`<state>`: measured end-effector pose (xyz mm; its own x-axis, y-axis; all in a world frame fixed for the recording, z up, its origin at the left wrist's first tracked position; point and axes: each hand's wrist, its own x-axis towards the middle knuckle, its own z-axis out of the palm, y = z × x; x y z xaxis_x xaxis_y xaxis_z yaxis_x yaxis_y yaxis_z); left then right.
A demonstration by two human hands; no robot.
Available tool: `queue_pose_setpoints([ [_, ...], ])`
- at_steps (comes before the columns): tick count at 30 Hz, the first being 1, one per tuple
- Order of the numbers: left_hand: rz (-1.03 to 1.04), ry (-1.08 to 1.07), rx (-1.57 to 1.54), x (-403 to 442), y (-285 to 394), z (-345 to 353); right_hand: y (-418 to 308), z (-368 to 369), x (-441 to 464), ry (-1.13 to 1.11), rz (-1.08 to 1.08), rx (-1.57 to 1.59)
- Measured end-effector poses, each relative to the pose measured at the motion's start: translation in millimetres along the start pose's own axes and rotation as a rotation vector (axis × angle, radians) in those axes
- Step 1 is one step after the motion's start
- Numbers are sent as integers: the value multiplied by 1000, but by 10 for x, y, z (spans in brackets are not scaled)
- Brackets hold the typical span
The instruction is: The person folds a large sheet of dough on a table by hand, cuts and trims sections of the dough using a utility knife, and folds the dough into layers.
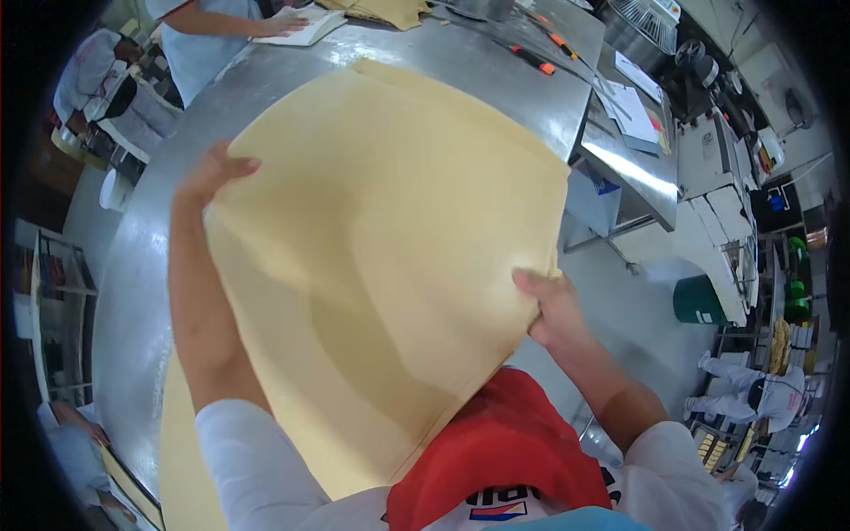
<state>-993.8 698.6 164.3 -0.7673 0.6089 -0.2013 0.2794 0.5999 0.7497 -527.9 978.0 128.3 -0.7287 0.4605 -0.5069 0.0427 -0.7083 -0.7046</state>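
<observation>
A large, smooth, pale yellow sheet fills the middle of the view, bowed and partly raised over the metal table. My left hand is closed on its far left edge, thumb on top and fingers mostly hidden underneath. At the near right edge, my right hand pinches the sheet with the thumb above. The right and near borders look layered, but I cannot tell how many layers there are. More pale yellow material lies on the table by my left elbow.
The steel table carries an open book under a co-worker's hand, yellowish pieces and orange-and-black-handled tools. Papers lie on a side table. A green bin stands on the floor. Other people work around the room.
</observation>
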Motion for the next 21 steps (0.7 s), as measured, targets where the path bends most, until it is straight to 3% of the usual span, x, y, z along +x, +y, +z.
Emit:
queue_pose_setpoints([
  [2, 57, 126, -81, -211, -257, -321, -9, -11, -363, -53, 25, -26],
  [3, 41, 40, -253, -305, -389, -497, 18, -110, -472, -36, 23, -22],
  [5, 10, -156, -504, -395, -789, -783, 96, -285, -622, -296, 188, 121],
  [6, -1, -263, -588, -401, -970, -839, 186, -364, -571, -282, 194, 130],
  [7, -14, -281, -585, -416, -989, -751, 354, -485, -501, -266, 390, 334],
  [8, -210, -266, -592, -434, -1008, -657, 493, -560, -472, -249, 580, 541],
  [9, -401, -240, -593, -453, -1013, -578, 569, -525, -417, -242, 582, 551],
  [10, -405, -243, -587, -439, -1095, -447, 631, -434, -316, -161, 547, 327],
  [11, -409, -187, -246, -425, -1193, -262, 687, -369, -278, -84, 507, 106],
  [12, -402, -123, 94, -442, -1215, -183, 718, -333, -304, -91, 506, 110],
  [14, -326, -127, 41, -760, -994, -280, 738, -246, -382, -97, 306, -150],
  [16, -262, -145, 0, -1176, -955, -400, 639, -117, -540, -150, 285, -148],
  [19, -197, -11, -270, -1387, -1067, -617, 729, -277, -631, -273, 215, -158],
  [21, -286, -67, -384, -1395, -1239, -559, 853, -445, -534, -372, 181, -190],
])
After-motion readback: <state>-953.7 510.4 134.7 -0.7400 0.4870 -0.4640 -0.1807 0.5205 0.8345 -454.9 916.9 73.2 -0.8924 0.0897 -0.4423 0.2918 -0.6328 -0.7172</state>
